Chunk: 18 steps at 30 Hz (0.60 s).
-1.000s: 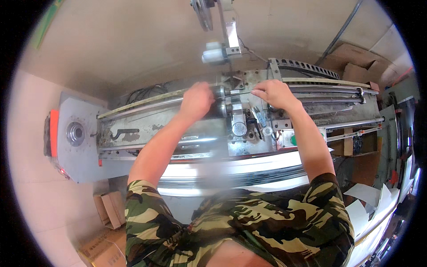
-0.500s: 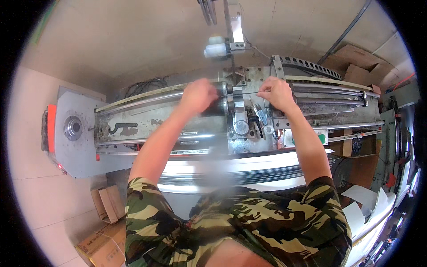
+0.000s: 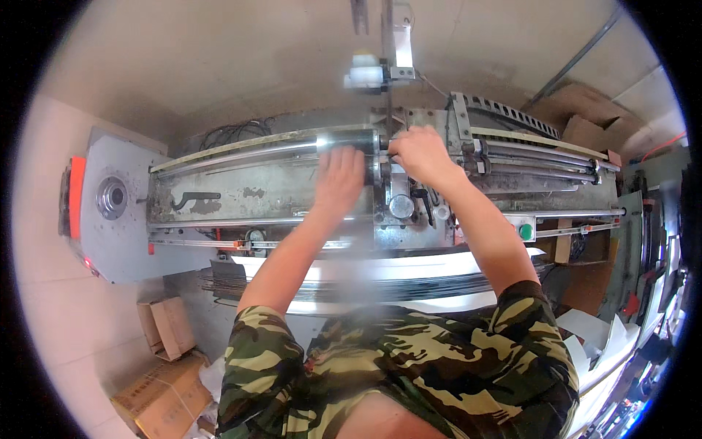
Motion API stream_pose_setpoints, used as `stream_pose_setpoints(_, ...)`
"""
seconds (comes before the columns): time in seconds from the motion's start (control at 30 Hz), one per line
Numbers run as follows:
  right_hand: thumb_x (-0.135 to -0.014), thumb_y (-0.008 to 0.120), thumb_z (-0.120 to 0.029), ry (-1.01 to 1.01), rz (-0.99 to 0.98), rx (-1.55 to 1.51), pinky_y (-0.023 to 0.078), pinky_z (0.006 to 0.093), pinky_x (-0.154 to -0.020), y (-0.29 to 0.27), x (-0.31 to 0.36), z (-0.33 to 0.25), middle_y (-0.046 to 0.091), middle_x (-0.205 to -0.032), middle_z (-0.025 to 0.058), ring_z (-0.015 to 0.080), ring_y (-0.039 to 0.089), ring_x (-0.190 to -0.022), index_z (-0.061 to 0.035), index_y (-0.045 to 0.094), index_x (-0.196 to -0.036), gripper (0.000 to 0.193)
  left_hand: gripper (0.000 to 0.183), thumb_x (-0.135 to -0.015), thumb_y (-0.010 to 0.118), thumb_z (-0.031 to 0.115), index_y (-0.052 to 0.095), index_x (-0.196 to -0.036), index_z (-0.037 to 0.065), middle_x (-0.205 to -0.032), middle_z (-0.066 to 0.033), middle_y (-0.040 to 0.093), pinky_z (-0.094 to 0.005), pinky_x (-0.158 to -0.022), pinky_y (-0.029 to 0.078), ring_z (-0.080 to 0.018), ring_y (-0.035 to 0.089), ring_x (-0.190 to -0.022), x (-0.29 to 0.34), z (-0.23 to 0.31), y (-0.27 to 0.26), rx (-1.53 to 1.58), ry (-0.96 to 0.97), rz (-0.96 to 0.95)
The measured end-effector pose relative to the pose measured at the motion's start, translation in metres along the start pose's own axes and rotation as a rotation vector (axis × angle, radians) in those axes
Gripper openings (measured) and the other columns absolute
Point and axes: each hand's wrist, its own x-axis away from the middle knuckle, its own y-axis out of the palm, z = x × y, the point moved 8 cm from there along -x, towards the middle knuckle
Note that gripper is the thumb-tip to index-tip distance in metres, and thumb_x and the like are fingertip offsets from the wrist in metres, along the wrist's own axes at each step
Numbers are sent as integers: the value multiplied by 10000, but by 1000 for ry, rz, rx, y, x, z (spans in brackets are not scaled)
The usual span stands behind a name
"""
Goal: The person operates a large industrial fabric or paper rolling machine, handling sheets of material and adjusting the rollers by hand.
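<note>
Over a pale workshop floor strewn with cardboard boxes (image 3: 164,366), your left hand (image 3: 340,175) lies flat, blurred, on the long machine's shiny roller (image 3: 344,140), steadying it, while your right hand (image 3: 418,152) pinches a fitting beside the central carriage (image 3: 402,212).

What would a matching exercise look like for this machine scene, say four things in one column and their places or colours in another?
Things:
1. left hand
2. right hand
3. green button
4. cardboard boxes

Places or colours:
A. on the floor, lower left
B. on the shiny roller
C. at the carriage's top, right of the roller
D. on the machine's front, right of the carriage

Pairs: 1-B, 2-C, 3-D, 4-A
</note>
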Motion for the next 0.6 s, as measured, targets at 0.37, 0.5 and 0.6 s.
stream_pose_setpoints(0.37,-823,663,-195,-33,29,-34,441,430,-873,9,-7,-4,704,-904,51,262,645,-976,-152,714,-863,78,322,-808,603,104,575,-1124,55,-1130,-112,563,-473,-997,389,-289,534,-1122,3,4,-11,74,-25,86)
stream_pose_setpoints(0.5,-814,692,-186,-3,106,-121,440,428,-864,9,-3,-3,685,-882,47,264,634,-965,-148,704,-845,51,307,-816,589,95,571,-1121,66,-1130,-106,557,-478,-1006,382,-287,525,-1139,3,4,-15,112,-42,44)
stream_pose_setpoints(0.6,-790,741,-169,-13,200,-161,441,423,-834,18,-3,6,670,-842,41,270,624,-931,-120,680,-807,80,346,-808,606,93,565,-1151,65,-1143,-112,557,-490,-1016,372,-302,526,-1142,2,4,-7,130,-58,-4)
